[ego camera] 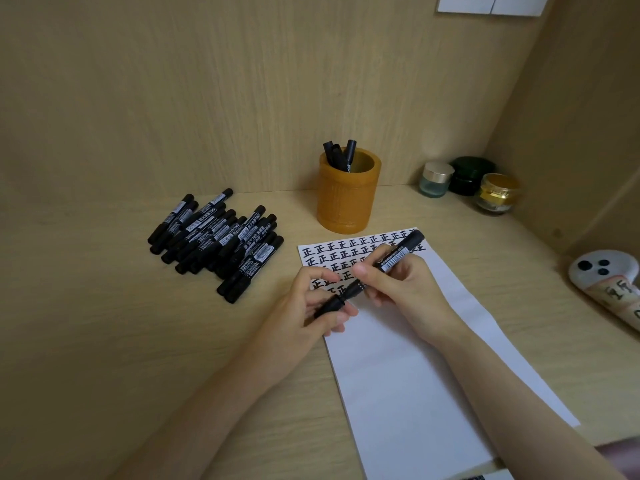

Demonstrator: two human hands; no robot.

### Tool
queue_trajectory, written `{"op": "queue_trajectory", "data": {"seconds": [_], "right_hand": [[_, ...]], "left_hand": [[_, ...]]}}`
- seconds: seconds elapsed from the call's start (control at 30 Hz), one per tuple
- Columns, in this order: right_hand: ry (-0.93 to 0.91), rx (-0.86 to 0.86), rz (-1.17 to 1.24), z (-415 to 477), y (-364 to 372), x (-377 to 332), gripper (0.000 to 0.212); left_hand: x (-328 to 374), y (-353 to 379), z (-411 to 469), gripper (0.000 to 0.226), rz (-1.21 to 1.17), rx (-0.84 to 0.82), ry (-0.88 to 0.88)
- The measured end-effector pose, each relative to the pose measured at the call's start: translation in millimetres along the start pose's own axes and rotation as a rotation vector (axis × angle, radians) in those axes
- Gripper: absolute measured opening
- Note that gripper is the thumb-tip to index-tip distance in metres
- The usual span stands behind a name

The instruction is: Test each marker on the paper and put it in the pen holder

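Pale wood panels wall in the desk (104,341) on two sides, and from where I stand the whole job sits close together on it. Over the paper (398,375), whose top rows are filled with black test characters, the right hand (401,289) has its fingers curled round the barrel of a marker (394,258). The left hand (308,306) pinches the cap (331,305) at the marker's lower end; whether the cap is seated or just off the tip I cannot tell. If the tip is bare, I'd say a crooked push could ink the fingertips or smear the sheet beneath. Neither hand presses the paper down, so a forearm dragging across could skew it. The pen holder (346,202) stands just beyond the sheet's top edge with a few markers (341,155) leaning in it, and a hasty drop might rock it or bounce back out. The pile of markers (214,244) lies near the left wrist, easily scattered, which would mix tested with untested.
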State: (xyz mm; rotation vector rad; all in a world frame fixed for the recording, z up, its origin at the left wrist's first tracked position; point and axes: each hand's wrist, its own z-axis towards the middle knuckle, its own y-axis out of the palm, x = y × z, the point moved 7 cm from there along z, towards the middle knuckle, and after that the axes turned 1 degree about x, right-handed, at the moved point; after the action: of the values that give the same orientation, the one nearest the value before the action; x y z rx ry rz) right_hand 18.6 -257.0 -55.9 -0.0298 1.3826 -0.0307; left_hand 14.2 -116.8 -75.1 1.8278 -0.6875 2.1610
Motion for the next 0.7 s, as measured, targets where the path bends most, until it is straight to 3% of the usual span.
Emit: {"op": "queue_trajectory", "data": {"seconds": [0.2, 0.3, 0.47, 0.7], "right_hand": [[0.024, -0.148, 0.020, -4, 15, 5, 0.018], [0.018, -0.115, 0.055, -4, 12, 4, 0.027], [-0.028, -0.076, 0.115, -4, 9, -1, 0.012], [-0.009, -0.026, 0.094, -1, 7, 1, 0.014]], "left_hand": [[-2, -1, 1, 0.035, -0.020, 0.022, 0.003], [-2, -8, 1, 0.028, -0.074, 0.100, 0.004], [1, -22, 1, 0.018, -0.014, 0.257, 0.047], [5, -19, -1, 0.017, -0.016, 0.250, 0.101]]}}
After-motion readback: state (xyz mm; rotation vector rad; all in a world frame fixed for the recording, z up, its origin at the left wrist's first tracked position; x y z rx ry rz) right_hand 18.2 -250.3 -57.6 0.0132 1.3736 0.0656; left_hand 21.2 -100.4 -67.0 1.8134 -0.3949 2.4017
